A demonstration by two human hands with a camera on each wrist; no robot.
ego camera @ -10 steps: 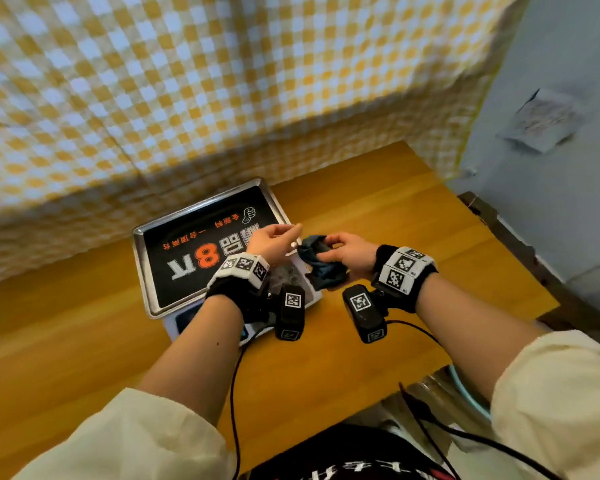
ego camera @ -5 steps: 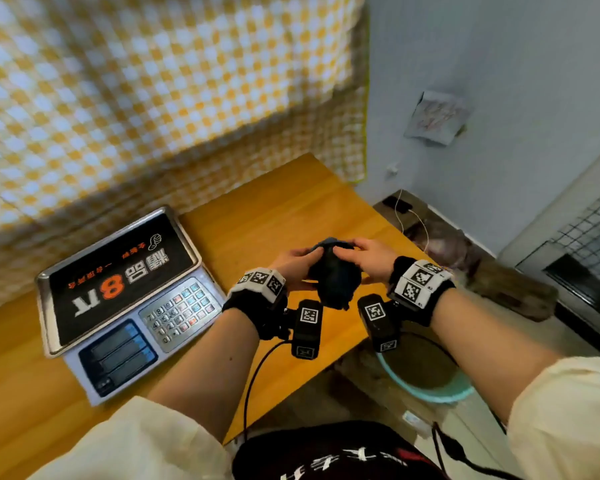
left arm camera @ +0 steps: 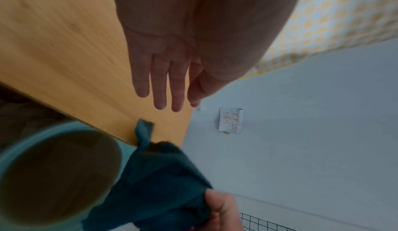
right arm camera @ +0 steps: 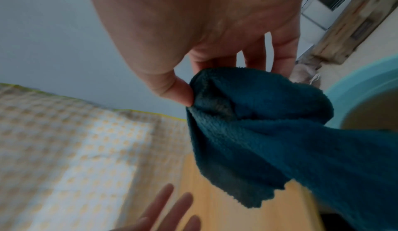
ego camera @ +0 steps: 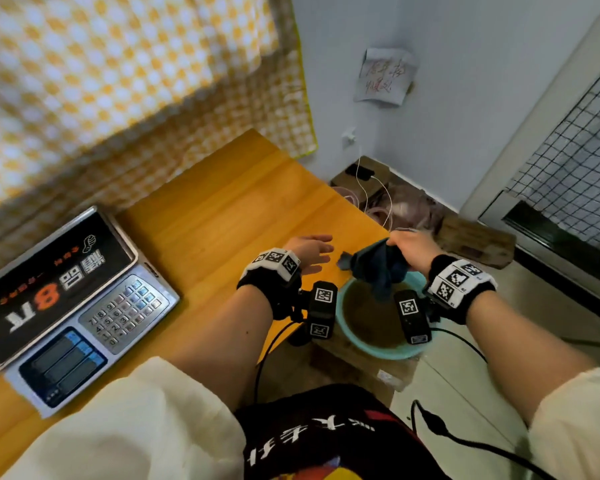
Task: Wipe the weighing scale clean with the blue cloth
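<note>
The weighing scale (ego camera: 66,299), with a black printed platter and a keypad, sits on the wooden table (ego camera: 222,216) at the left. My right hand (ego camera: 407,245) pinches the dark blue cloth (ego camera: 378,268) between thumb and fingers, and the cloth hangs past the table's right edge over a teal basin (ego camera: 354,341). In the right wrist view the thumb presses the cloth (right arm camera: 269,132) against the fingers. My left hand (ego camera: 312,252) hovers above the table edge with straight fingers (left arm camera: 159,88), holding nothing, a little left of the cloth (left arm camera: 159,183).
The teal basin (left arm camera: 25,141) holds murky brown water and stands on a low box beside the table. A yellow checked curtain (ego camera: 101,81) hangs behind the table. A paper note (ego camera: 383,76) is stuck on the wall. Cables and boxes lie on the floor at the right.
Both hands moved right, away from the scale. My left hand let go of the cloth and opened. The cloth now hangs from my right hand over the basin.
</note>
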